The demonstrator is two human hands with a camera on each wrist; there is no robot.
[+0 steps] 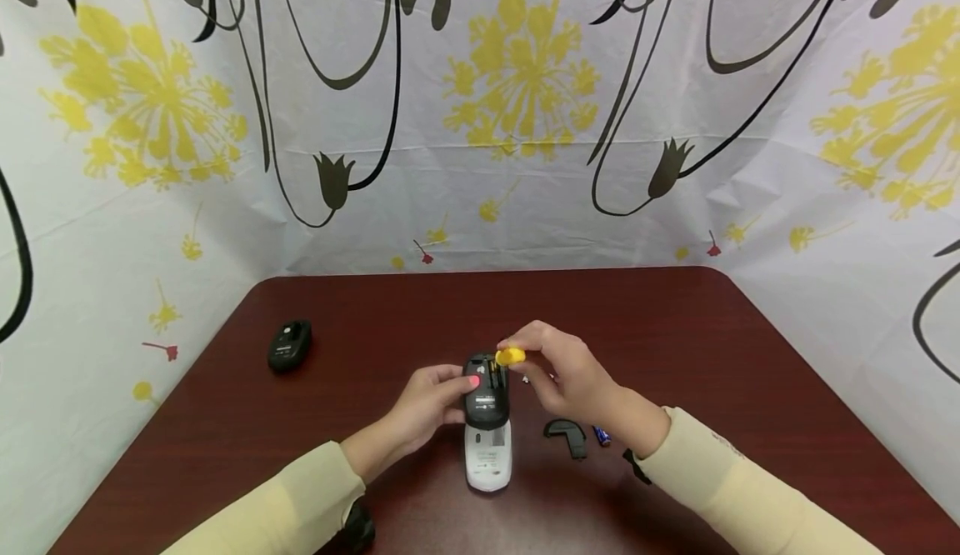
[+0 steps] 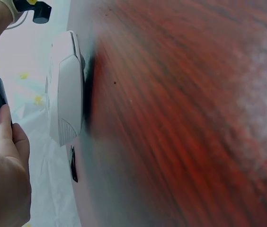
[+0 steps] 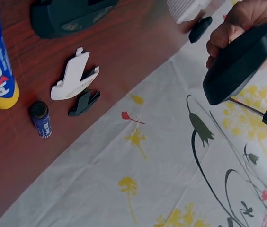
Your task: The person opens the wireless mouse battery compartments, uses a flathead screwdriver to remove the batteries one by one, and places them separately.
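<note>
My left hand [image 1: 429,398] holds a black computer mouse [image 1: 487,409] from its left side, underside up, with its battery bay uncovered. In the right wrist view the same mouse [image 3: 240,64] is tilted, raised off the table. Between the thumb and fingers of my right hand [image 1: 573,376] is the yellow handle of a screwdriver [image 1: 511,357]. Its thin metal shaft [image 3: 247,106] reaches the mouse's end in the right wrist view; the tip is hidden there. Just below the black mouse, a white mouse [image 1: 489,463] lies underside up on the table.
Another black mouse [image 1: 289,347] lies at the table's back left. Right of the white mouse are a black curved cover [image 1: 568,437] and a blue battery [image 1: 602,436]. The right wrist view also shows a white cover [image 3: 71,79], a small black piece [image 3: 84,103] and a PKCELL battery [image 3: 0,61].
</note>
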